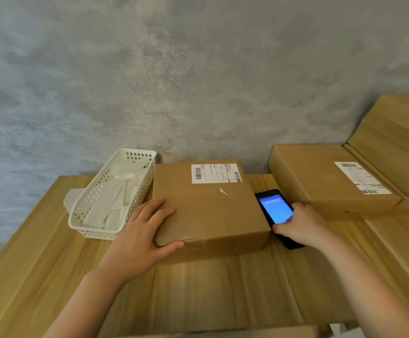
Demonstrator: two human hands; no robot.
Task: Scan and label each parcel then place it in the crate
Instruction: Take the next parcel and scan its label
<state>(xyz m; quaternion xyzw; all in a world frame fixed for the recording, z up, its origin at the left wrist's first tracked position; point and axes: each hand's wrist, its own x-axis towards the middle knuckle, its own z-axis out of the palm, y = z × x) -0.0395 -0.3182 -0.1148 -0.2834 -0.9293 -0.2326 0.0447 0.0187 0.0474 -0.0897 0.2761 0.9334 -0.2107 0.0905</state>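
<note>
matt cardboard parcel [208, 206], plastic basket [112, 191] – wood-grain table [223, 289]

A brown cardboard parcel [208, 206] lies flat on the wooden table [210, 289], its white shipping label [216, 173] at the far edge. The left hand [142, 236] rests on the parcel's near left corner, fingers on top and thumb against the front face. The right hand [301, 225] grips a black handheld scanner [277, 213] (screen lit blue) just beside the parcel's right side. A white plastic basket [112, 193] holding white paper strips touches the parcel's left side. More labelled boxes [330, 179] are stacked at the right against the grey wall [198, 69].
</note>
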